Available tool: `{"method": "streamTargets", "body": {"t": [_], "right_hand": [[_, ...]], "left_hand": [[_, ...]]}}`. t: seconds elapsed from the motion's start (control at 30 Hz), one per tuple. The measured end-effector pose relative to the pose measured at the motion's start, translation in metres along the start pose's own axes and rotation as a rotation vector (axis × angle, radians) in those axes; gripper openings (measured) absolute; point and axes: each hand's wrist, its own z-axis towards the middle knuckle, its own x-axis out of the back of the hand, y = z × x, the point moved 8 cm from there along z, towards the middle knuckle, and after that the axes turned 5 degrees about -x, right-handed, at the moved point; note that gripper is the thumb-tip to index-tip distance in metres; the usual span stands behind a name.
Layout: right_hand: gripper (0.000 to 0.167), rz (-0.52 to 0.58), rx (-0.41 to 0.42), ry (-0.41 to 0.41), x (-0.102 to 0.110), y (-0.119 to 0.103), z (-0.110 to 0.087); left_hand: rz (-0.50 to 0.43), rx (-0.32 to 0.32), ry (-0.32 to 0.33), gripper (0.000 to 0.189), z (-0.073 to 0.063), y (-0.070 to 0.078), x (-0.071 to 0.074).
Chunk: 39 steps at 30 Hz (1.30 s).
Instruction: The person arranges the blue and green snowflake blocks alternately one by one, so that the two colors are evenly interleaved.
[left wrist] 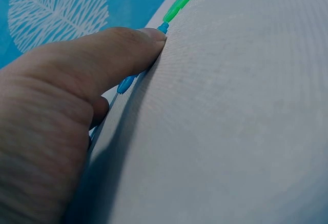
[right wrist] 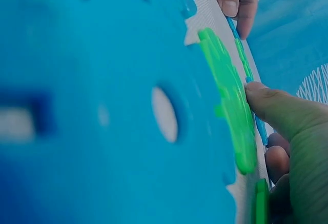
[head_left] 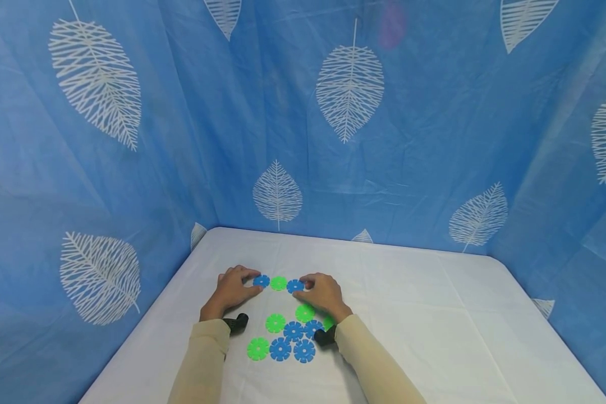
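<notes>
Three notched plastic interlocking discs form a row on the table, edge to edge. My left hand [head_left: 231, 290] grips the left blue disc [head_left: 261, 281] between thumb and fingers. At the other end, the right blue disc [head_left: 295, 287] is pinched by my right hand [head_left: 326, 294], its thumb on the near edge. Between them sits a green disc [head_left: 279, 283], which neither hand touches. In the left wrist view the thumb [left wrist: 138, 47] covers much of the left blue disc. The right wrist view shows both hands at the row, seen nearly edge-on.
Nearer the body lie loose discs: several blue ones [head_left: 280, 349] and several green ones [head_left: 258, 349]. My right wrist's black camera mount [head_left: 325, 336] hangs over some of them. A white cloth covers the table [head_left: 434, 325]; blue leaf-print curtains [head_left: 414, 168] enclose its back and sides.
</notes>
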Motion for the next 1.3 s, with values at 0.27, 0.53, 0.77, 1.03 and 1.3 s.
{"method": "streamTargets", "body": {"t": [0.27,0.53,0.77,1.03,1.3], "right_hand": [[0.048,0.107,0.013,0.018,0.006,-0.003,-0.001],[0.033,0.213,0.084,0.11,0.019,-0.009,0.001],[0.028,0.226,0.058,0.165,0.033,-0.008,-0.004],[0.027,0.217,0.059,0.171,0.049,-0.006,-0.011],[0.021,0.254,0.098,0.21,0.077,-0.007,-0.023]], "left_hand": [[0.011,-0.001,0.003,0.043,0.001,-0.003,-0.001],[0.006,0.001,0.0,0.043,0.0,-0.001,0.0],[0.006,-0.001,0.004,0.043,0.001,-0.003,0.0],[0.011,-0.016,-0.003,0.044,0.004,-0.007,-0.002],[0.0,-0.011,-0.015,0.045,0.006,-0.008,-0.001]]}}
